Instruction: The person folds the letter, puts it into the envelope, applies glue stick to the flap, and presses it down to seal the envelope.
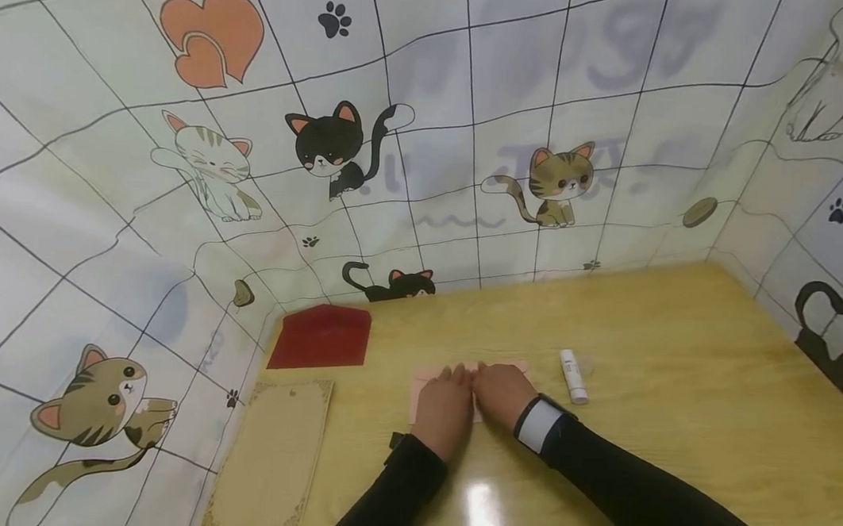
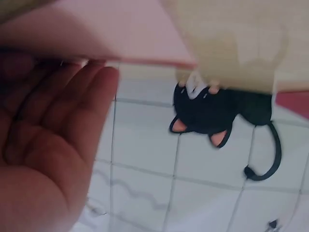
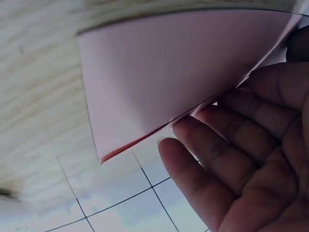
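Pink paper (image 3: 154,72) takes centre stage, on the pale wooden table (image 1: 674,348), right under two hands! From the head, only its margins peek out around the fingers; the right wrist view tells more, a broad pink face, a sharp corner and a reddish line along one edge. And look at the left hand (image 1: 445,411), its fingertips meeting the paper's edge, while the right hand (image 1: 504,394) works just beside it, fingers gently bent at that same sheet. Is either one pinching? Cannot tell: the thumbs are largely hidden, even at the wrists, so contact is all that can be called.

Out to the right hand's side, the head view alone clearly offers a white tube (image 1: 574,377), lying near. Across to the left, a red envelope (image 1: 323,337) sits at the back, with a beige sheet (image 1: 268,457) in front, its border ornate. Behind it all, the cat-patterned wall covering (image 1: 430,97); the left wrist view catches one black cat (image 2: 207,111) upside down!
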A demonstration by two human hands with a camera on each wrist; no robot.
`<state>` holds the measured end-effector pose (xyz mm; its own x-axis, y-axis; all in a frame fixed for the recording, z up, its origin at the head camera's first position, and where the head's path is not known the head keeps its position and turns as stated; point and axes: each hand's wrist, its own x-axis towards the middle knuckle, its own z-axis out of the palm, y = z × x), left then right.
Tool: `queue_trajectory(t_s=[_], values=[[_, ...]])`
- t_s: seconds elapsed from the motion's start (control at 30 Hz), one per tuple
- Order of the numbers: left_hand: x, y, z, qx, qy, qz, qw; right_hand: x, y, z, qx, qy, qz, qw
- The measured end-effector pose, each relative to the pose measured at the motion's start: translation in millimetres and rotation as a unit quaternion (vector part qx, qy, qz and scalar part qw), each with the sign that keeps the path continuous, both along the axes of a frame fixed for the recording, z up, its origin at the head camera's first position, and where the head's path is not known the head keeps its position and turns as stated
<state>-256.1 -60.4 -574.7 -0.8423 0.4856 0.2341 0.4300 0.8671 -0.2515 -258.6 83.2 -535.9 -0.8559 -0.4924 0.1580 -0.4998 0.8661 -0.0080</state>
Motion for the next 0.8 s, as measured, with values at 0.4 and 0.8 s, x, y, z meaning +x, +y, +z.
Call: queue_trajectory(t_s=[0.4,0.8], values=[[-9.7,-21.5,2.0,0.063,-0.190,-0.031,0.9793,1.6,29.6,-8.7,-0.031,-0.084,0.013,0.996],[12.5,5.4,4.3,-0.073,-0.066,0.005,0.9951,14.3,18.2,-5.0,0.039,-0.050,-0.024,0.998]])
